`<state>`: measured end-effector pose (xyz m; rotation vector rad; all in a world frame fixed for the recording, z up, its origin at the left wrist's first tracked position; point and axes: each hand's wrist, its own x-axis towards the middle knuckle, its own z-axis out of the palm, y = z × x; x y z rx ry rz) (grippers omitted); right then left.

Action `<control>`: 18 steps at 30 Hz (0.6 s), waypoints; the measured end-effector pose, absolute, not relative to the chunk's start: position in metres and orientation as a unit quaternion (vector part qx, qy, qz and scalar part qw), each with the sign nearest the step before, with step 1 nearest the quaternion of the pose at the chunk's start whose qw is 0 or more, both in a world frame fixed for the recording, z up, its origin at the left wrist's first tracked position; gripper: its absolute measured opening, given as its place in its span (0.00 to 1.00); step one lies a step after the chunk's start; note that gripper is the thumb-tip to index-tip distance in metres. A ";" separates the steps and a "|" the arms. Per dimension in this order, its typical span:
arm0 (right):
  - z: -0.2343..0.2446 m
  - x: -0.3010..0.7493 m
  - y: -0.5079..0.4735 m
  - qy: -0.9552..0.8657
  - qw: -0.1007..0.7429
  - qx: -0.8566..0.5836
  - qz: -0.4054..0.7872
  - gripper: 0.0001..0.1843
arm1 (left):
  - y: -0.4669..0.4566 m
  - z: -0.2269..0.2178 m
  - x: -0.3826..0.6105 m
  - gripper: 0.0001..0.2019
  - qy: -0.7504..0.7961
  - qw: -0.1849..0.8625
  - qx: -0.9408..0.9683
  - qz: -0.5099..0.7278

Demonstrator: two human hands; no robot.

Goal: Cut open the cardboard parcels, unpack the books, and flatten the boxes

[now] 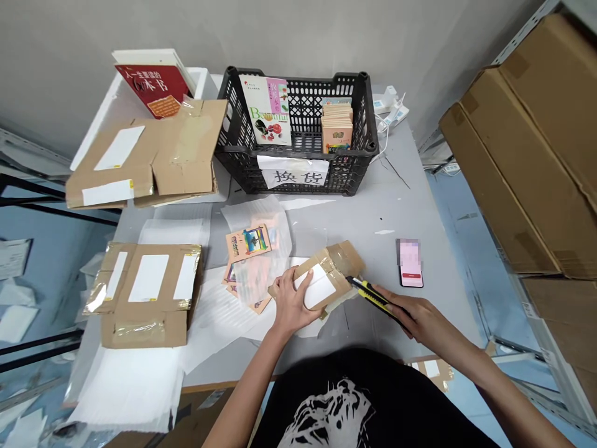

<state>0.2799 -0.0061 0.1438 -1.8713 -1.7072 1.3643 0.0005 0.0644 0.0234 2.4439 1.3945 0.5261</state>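
Head view, read from the left edge to the right.

**Far left:** a flattened carton [144,292] with glossy tape and white labels lies at the lower left of the grey table [420,205]. A second opened carton [149,155] lies at the upper left, with a red book [153,84] propped behind it. White wrapping sheets [130,379] spread over the table's near left corner.

**Left of centre:** thin picture booklets [247,242], some in clear film, lie loose on the wrapping.

**Centre:** the left hand [291,302] lies palm-down on the small parcel [326,277]. Its fingers curl over the near left edge and the white label, pinning the parcel to the table. The parcel sits in the lower middle of the frame, just right of the booklets. Its brown tape looks mostly unbroken. Behind it, at the upper centre, a black crate [303,124] with a paper sign holds a book and a stack of small books.

**Right of centre:** the right hand [415,317] is wrapped closed around the handle of a yellow-and-black utility knife [373,295]. The knife's tip meets the parcel's right edge. A phone [410,264] lies just beyond the knife, apart from it.

**Far right:** large cardboard boxes [527,143] fill the shelving.

**Progress, as judged:** two cartons are already opened and emptied and their contents are out. The small parcel is only at the first cut, so slitting its tape, opening it and emptying it remain.
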 end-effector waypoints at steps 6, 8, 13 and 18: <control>0.138 0.273 -0.002 -0.520 0.192 -0.724 0.410 0.30 | 0.075 0.039 0.036 0.40 0.627 0.152 0.759 0.088; 0.134 0.260 0.004 -0.531 0.189 -0.722 0.402 0.31 | 0.078 0.045 0.052 0.41 0.680 0.138 0.718 0.051; 0.120 0.227 0.021 -0.540 0.151 -0.742 0.368 0.30 | 0.073 0.056 0.074 0.36 0.659 0.133 0.739 -0.036; 0.105 0.214 0.033 -0.585 0.134 -0.742 0.299 0.27 | 0.070 0.061 0.074 0.28 0.609 0.200 0.755 -0.138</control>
